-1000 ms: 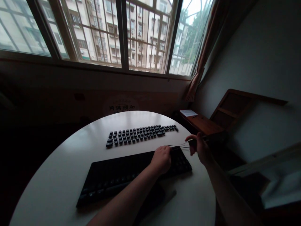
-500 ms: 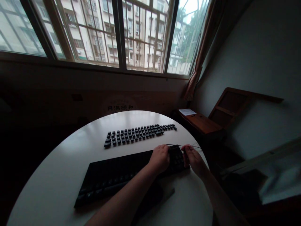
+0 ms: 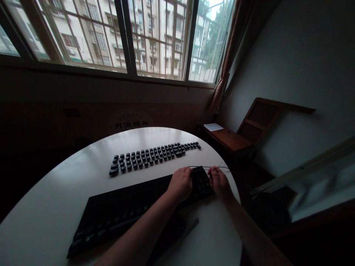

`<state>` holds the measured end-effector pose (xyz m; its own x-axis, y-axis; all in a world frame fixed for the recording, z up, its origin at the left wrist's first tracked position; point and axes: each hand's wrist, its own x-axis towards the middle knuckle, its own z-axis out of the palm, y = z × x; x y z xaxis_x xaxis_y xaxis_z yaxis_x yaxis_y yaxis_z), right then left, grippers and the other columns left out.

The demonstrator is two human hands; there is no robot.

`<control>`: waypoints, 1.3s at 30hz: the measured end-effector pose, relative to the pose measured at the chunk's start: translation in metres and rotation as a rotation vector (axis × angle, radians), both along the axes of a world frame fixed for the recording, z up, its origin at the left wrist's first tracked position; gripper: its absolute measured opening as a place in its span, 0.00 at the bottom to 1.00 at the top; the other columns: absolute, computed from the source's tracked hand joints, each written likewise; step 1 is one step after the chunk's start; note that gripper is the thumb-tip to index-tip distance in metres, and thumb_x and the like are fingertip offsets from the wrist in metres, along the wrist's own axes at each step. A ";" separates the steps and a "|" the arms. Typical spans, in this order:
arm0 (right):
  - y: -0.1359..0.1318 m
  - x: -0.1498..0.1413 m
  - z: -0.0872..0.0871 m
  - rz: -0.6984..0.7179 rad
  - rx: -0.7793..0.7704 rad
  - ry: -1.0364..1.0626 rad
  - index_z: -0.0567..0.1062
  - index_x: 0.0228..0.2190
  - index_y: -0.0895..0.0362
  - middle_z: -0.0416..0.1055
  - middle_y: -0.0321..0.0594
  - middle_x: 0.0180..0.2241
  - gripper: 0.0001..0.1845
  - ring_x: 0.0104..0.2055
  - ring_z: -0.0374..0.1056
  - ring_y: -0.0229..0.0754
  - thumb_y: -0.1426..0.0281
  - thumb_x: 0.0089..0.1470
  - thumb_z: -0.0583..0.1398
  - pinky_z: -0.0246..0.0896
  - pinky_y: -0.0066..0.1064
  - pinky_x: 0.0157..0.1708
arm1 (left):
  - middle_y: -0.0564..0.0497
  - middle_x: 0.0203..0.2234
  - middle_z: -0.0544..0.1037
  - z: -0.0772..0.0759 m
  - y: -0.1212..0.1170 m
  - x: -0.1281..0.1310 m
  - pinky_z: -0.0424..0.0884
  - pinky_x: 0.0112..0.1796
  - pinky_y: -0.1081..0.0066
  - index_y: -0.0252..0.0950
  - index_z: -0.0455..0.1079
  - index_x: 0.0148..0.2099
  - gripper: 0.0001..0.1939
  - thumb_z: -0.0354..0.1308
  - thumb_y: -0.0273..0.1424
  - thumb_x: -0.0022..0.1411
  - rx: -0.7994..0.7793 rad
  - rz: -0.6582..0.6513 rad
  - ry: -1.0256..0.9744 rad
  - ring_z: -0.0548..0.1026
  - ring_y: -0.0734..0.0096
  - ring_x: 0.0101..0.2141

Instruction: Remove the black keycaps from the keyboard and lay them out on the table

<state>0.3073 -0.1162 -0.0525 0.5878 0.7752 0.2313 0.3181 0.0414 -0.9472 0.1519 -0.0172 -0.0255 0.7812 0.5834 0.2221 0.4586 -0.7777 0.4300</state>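
Note:
A black keyboard (image 3: 122, 205) lies across the white round table, its near rows still carrying some keycaps while the rest looks dark and bare. My left hand (image 3: 181, 184) is closed over the keyboard toward its right part, fingers curled at the far edge. Beside the keyboard's right end, my right hand (image 3: 221, 181) is pinched, fingertips together; a small dark thing seems to be between them, too dim to name. Beyond the keyboard, loose black keycaps (image 3: 144, 158) stand in several neat rows. A thin cable (image 3: 222, 167) runs behind both hands.
The round table (image 3: 55, 188) curves away on all sides. Under my left forearm lies a dark flat object (image 3: 191, 227), partly hidden. A wooden chair (image 3: 235, 140) with papers (image 3: 213, 127) stands at the right beyond the table, below a barred window (image 3: 158, 40).
My view has turned, so the whole scene sits further left. My right hand's fingers have drawn together near the keyboard's right end. My left hand keeps its place on the keyboard.

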 end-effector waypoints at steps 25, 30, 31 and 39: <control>-0.002 -0.017 0.014 0.072 -0.152 -0.604 0.67 0.35 0.53 0.73 0.43 0.28 0.17 0.31 0.72 0.48 0.61 0.65 0.43 0.62 0.34 0.33 | 0.44 0.46 0.75 -0.004 0.000 -0.001 0.63 0.51 0.62 0.36 0.68 0.49 0.12 0.48 0.25 0.65 0.004 -0.005 -0.029 0.71 0.60 0.47; -0.005 -0.016 0.008 0.081 -0.113 -0.561 0.66 0.35 0.53 0.72 0.42 0.27 0.16 0.30 0.71 0.47 0.60 0.65 0.44 0.62 0.33 0.32 | 0.45 0.47 0.75 -0.004 0.000 0.000 0.64 0.51 0.62 0.36 0.68 0.49 0.13 0.48 0.24 0.65 0.007 0.000 -0.017 0.71 0.60 0.47; -0.005 -0.015 0.006 0.054 -0.087 -0.514 0.66 0.34 0.53 0.71 0.41 0.27 0.16 0.29 0.70 0.46 0.59 0.65 0.44 0.62 0.32 0.30 | 0.45 0.46 0.75 -0.004 0.001 0.000 0.64 0.51 0.62 0.36 0.69 0.49 0.13 0.48 0.24 0.64 0.013 -0.002 -0.017 0.71 0.59 0.47; -0.002 -0.006 -0.009 -0.085 0.121 -0.011 0.63 0.31 0.52 0.54 0.28 0.18 0.19 0.17 0.54 0.36 0.52 0.64 0.46 0.50 0.25 0.16 | 0.45 0.47 0.75 -0.001 0.000 0.000 0.65 0.51 0.62 0.36 0.70 0.49 0.12 0.49 0.29 0.68 0.045 -0.025 -0.027 0.71 0.59 0.47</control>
<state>0.3010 -0.1177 -0.0614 0.6473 0.6889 0.3263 0.3353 0.1272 -0.9335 0.1514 -0.0174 -0.0264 0.7889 0.5524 0.2692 0.4272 -0.8079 0.4059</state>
